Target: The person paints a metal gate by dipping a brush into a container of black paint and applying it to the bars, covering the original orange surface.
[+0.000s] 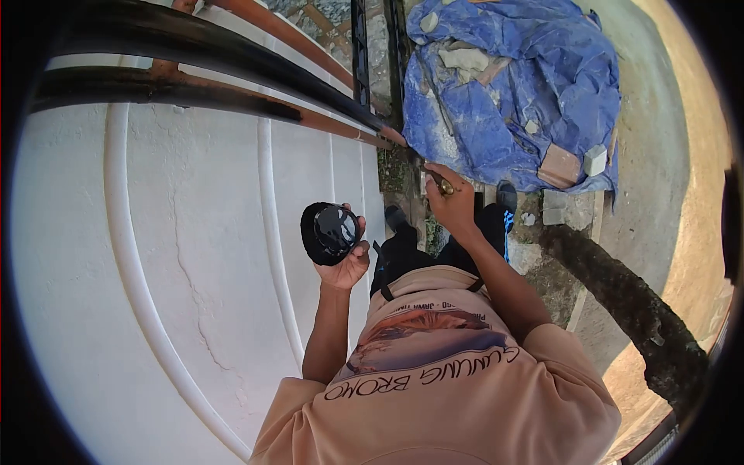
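My left hand (347,267) is wrapped around a small round container of glossy black paint (336,230), held in front of the white wall. The paint surface faces up and reflects light. My right hand (453,203) grips a paintbrush (444,186) by its handle. The brush's dark bristle end points toward the end of the metal railing (209,58). Whether the bristles touch the metal cannot be made out. Much of the railing is glossy black, while a lower bar (333,124) and an upper bar (287,35) show reddish-brown stretches.
A crumpled blue tarp (519,85) lies ahead, bearing rubble, a brownish block (559,166) and a pale block (595,160). The white wall (225,209) with raised ribs runs along my left. Dark dirt (628,310) lies on the ground at the right.
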Demonstrator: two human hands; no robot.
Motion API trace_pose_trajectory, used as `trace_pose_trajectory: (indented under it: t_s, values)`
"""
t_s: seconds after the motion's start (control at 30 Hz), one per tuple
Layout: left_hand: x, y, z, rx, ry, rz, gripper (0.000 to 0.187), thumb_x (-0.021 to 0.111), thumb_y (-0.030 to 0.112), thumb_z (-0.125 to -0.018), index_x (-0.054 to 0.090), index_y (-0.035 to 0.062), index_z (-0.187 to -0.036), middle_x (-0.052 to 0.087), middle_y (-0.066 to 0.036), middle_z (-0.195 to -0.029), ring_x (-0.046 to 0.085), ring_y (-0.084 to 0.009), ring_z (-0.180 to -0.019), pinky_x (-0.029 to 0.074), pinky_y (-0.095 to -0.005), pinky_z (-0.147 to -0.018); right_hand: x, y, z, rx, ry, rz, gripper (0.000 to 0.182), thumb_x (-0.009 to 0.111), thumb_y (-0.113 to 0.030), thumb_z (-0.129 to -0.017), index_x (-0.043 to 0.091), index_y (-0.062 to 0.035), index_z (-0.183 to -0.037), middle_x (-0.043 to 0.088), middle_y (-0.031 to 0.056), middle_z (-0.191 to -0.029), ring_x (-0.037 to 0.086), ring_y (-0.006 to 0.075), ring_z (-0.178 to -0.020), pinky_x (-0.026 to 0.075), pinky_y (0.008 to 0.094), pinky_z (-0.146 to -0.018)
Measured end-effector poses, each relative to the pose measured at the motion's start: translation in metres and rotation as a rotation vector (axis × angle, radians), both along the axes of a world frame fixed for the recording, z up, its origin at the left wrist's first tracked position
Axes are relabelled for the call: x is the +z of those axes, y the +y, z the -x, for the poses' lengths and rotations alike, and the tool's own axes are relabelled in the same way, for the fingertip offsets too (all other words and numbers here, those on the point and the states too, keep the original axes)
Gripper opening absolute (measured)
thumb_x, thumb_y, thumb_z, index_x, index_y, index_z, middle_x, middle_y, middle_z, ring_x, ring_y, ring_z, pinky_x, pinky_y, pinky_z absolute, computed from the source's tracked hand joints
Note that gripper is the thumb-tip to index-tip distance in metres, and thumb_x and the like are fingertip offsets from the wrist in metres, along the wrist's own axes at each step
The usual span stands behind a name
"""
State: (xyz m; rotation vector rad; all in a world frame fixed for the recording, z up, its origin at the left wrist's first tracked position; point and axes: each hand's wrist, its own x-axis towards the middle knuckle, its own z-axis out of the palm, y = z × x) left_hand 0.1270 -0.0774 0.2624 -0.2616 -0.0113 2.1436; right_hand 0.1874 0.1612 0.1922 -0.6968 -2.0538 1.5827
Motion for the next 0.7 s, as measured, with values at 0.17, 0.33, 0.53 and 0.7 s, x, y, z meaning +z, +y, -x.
trace_pose_trajectory:
  t_s: [0.17,0.33,0.53,0.7]
  values:
    - [-0.028,0.090,-0.032,-0.019,-0.020,-0.018,0.057,0.063,0.038,-0.094,0.047,0.0206,-0.146,0.055,-0.017,-0.139,0.068,-0.0306,-0.093,0.059,-0.0312,-0.079,0.000,0.136,-0.049,-0.186,-0.060,0.334,0.020,0.064,-0.011,-0.093,0.069,-0.0035,-0.111,0.070,0.0073,-0.084,0.065,0.0095,-0.067,0.055,0.0270,-0.057]
    - [-0.050,0.144,-0.033,-0.036,-0.052,-0.103,0.058,0.061,0.036,-0.095,0.044,0.0219,-0.149,0.052,-0.020,-0.143,0.064,-0.0321,-0.095,0.056,-0.0323,-0.081,-0.020,0.186,-0.036,-0.212,-0.051,0.434,0.020,0.062,-0.010,-0.094,0.067,0.0002,-0.111,0.071,0.0103,-0.085,0.066,0.0118,-0.063,0.056,0.0251,-0.056]
    - [-0.067,0.132,-0.011,-0.141,-0.033,-0.045,0.085,0.069,0.045,-0.087,0.027,0.0166,-0.155,0.044,-0.026,-0.146,0.063,-0.0397,-0.099,0.059,-0.0432,-0.084,-0.002,0.177,0.038,-0.188,0.085,0.917,0.024,0.063,-0.013,-0.094,0.067,0.0040,-0.110,0.073,0.0174,-0.089,0.070,0.0177,-0.061,0.057,0.0263,-0.050]
    - [-0.058,0.093,0.011,-0.191,-0.063,0.029,0.102,0.077,0.050,-0.076,0.023,0.0145,-0.155,0.045,-0.027,-0.144,0.064,-0.0428,-0.098,0.060,-0.0459,-0.084,0.080,0.128,0.142,0.187,0.458,1.314,0.034,0.063,-0.020,-0.093,0.062,0.0040,-0.117,0.072,0.0180,-0.091,0.070,0.0186,-0.061,0.056,0.0246,-0.047]
